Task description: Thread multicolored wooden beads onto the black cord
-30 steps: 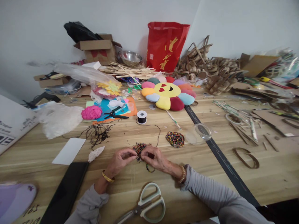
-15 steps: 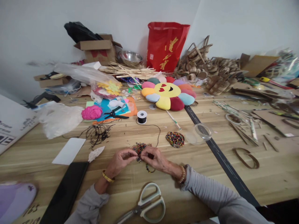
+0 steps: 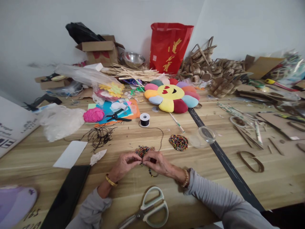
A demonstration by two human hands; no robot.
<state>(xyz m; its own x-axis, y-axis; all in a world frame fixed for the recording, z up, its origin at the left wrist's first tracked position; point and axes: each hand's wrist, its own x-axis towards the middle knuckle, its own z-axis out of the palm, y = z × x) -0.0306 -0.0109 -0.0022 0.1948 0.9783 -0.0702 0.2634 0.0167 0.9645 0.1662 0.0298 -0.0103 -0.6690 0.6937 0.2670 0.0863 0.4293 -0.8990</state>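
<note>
Over a pile of small multicoloured beads (image 3: 143,150), my two hands meet fingertip to fingertip. My left hand (image 3: 125,163) is pinched shut on something too small to make out. Thumb and forefinger of my right hand (image 3: 158,162) are closed on a thin black cord (image 3: 163,135). One stretch of this cord leads back to a white spool (image 3: 145,117). Below the right hand hangs a short strung length of beads (image 3: 151,173), touching the table. Close to my body lie scissors (image 3: 152,210) with pale handles.
A coil of strung beads (image 3: 178,142) and a clear round container (image 3: 206,135) lie to the right. On the left are tangled black cords (image 3: 100,136), white paper (image 3: 70,154), pliers (image 3: 118,116) and pink yarn (image 3: 93,114). A flower cushion (image 3: 172,94) sits behind.
My left hand has moved slightly right, so its fingertips now meet those of my right hand. The right hand has shifted very slightly left. Other things stay put.
</note>
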